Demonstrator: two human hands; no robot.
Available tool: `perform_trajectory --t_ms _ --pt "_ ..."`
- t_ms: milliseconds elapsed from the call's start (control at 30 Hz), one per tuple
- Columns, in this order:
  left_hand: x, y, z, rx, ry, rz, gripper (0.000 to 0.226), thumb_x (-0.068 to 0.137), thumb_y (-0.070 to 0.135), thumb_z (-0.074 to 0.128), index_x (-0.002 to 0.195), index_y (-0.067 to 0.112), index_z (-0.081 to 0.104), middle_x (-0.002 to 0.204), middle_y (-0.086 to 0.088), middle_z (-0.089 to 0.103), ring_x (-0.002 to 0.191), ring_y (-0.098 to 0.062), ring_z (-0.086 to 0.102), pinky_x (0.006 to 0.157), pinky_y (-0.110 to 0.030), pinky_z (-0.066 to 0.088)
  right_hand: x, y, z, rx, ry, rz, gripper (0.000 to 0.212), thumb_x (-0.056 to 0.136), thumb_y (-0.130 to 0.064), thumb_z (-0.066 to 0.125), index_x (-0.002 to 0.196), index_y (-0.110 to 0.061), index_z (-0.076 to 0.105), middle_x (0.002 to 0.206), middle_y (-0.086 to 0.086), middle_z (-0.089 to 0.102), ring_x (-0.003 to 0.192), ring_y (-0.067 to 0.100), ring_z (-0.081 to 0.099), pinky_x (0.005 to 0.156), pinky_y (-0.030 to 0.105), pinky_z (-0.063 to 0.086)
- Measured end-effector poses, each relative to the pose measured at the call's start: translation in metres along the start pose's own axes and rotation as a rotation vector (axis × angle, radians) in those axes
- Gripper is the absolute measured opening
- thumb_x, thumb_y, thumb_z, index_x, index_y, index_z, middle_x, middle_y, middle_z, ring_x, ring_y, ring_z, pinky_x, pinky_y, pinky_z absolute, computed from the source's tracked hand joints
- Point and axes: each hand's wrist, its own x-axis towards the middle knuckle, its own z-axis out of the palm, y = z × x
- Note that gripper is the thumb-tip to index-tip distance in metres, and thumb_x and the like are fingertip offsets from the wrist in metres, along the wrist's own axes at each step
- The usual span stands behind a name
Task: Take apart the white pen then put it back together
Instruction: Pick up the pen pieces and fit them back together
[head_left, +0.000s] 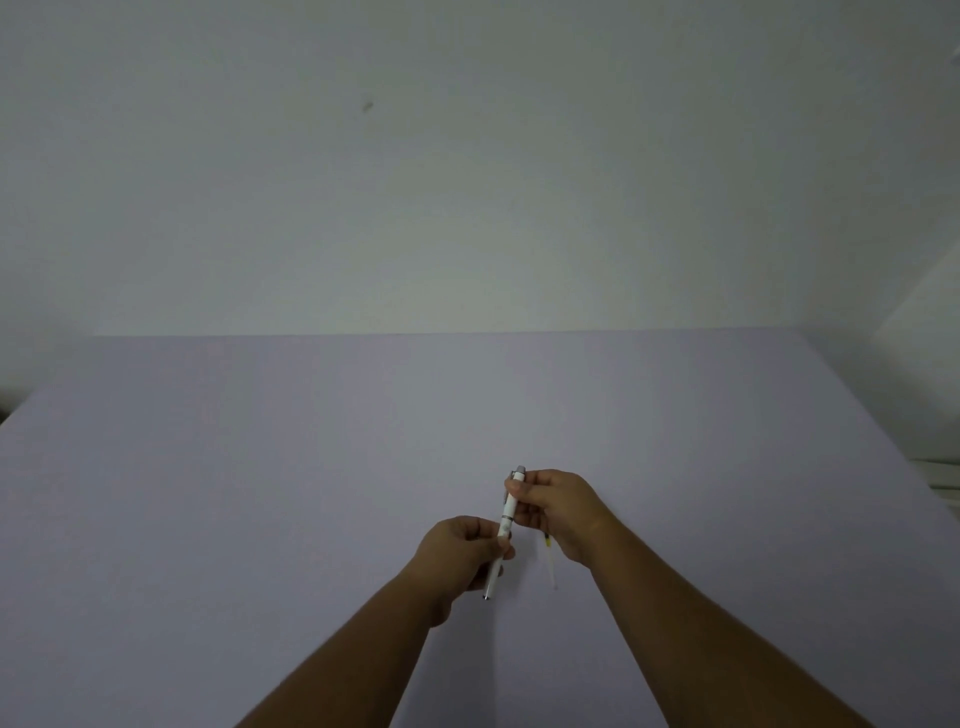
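The white pen (506, 522) is held nearly upright above the table, tilted slightly, its clip end at the top and its metal tip at the bottom. My left hand (462, 553) grips the lower half of the barrel. My right hand (556, 512) pinches the upper half near the clip. A thin pale refill (550, 564) with a yellow and dark end lies on the table just below my right hand, partly hidden by the wrist.
The lavender table (260, 493) fills the lower half of the view and ends at a pale wall (467, 182). A white object (945, 475) shows at the right edge.
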Motion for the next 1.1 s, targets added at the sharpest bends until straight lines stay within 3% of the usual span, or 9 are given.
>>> perform_trajectory --t_ms 300,400,500,567,633,700,767,867,1100 --pt "0.015 -0.006 0.001 0.015 -0.002 -0.027 0.013 0.092 0.011 0.06 0.084 0.015 0.068 0.079 0.0 0.071 0.065 -0.011 0.062 0.053 -0.016 0.052 0.007 0.005 -0.001 -0.027 0.052 0.024 0.008 0.087 -0.009 0.065 0.079 -0.008 0.069 0.074 0.008 0.069 0.067 0.016 0.065 0.066 0.024 0.055" --pt "0.021 -0.011 0.003 -0.002 -0.001 -0.069 0.011 0.092 0.012 0.061 0.084 0.015 0.067 0.082 -0.002 0.071 0.068 -0.012 0.061 0.055 -0.017 0.053 0.009 0.01 -0.003 -0.099 0.076 0.027 0.01 0.087 -0.017 0.066 0.085 -0.008 0.071 0.076 0.005 0.069 0.069 0.016 0.064 0.071 0.028 0.056" --pt "0.027 -0.02 0.004 -0.036 0.027 -0.089 0.005 0.09 0.014 0.064 0.09 0.011 0.068 0.079 -0.004 0.065 0.067 -0.014 0.058 0.057 -0.02 0.053 0.015 0.017 -0.007 -0.352 0.278 0.037 0.019 0.09 -0.024 0.059 0.091 -0.007 0.069 0.076 0.005 0.065 0.068 0.018 0.059 0.077 0.035 0.055" --pt "0.033 -0.027 0.004 -0.036 0.064 -0.099 0.007 0.089 0.014 0.066 0.093 0.009 0.069 0.079 -0.005 0.064 0.068 -0.015 0.059 0.061 -0.023 0.055 0.013 0.02 -0.013 -0.685 0.386 0.028 0.025 0.092 -0.017 0.049 0.072 -0.01 0.062 0.069 0.003 0.059 0.065 0.017 0.053 0.064 0.029 0.049" --pt "0.039 -0.033 0.007 0.004 0.11 -0.107 0.006 0.088 0.014 0.067 0.091 0.01 0.07 0.078 -0.006 0.065 0.069 -0.017 0.059 0.068 -0.029 0.058 0.008 0.024 -0.017 -0.846 0.409 0.074 0.034 0.091 -0.01 0.046 0.057 -0.017 0.044 0.062 -0.002 0.048 0.061 0.015 0.048 0.056 0.024 0.039" --pt "0.045 -0.039 0.011 0.081 0.152 -0.099 0.007 0.087 0.017 0.067 0.081 0.014 0.07 0.073 -0.005 0.064 0.067 -0.017 0.058 0.078 -0.035 0.059 0.004 0.032 -0.018 -0.9 0.357 0.141 0.026 0.087 -0.007 0.051 0.063 -0.014 0.047 0.07 0.002 0.053 0.068 0.018 0.051 0.061 0.023 0.04" --pt "0.049 -0.045 0.015 0.119 0.186 -0.094 0.012 0.087 0.018 0.068 0.075 0.019 0.067 0.072 -0.003 0.064 0.067 -0.016 0.059 0.081 -0.036 0.058 0.002 0.041 -0.017 -0.879 0.349 0.165 0.003 0.084 -0.008 0.055 0.083 -0.009 0.058 0.088 0.009 0.062 0.079 0.021 0.056 0.067 0.025 0.043" --pt "0.052 -0.05 0.02 0.144 0.236 -0.076 0.006 0.084 0.02 0.07 0.089 0.017 0.068 0.079 -0.001 0.067 0.072 -0.016 0.062 0.08 -0.035 0.058 0.002 0.052 -0.014 -0.854 0.376 0.14 0.019 0.084 -0.008 0.055 0.102 -0.007 0.062 0.106 0.014 0.067 0.095 0.029 0.065 0.076 0.03 0.053" --pt "0.059 -0.052 0.027 0.214 0.292 -0.026 0.016 0.084 0.018 0.07 0.098 0.015 0.066 0.091 -0.003 0.071 0.088 -0.021 0.068 0.087 -0.035 0.057 0.005 0.06 -0.003 -0.871 0.351 0.106 0.022 0.083 -0.006 0.053 0.103 -0.009 0.062 0.107 0.014 0.067 0.095 0.03 0.067 0.081 0.038 0.058"
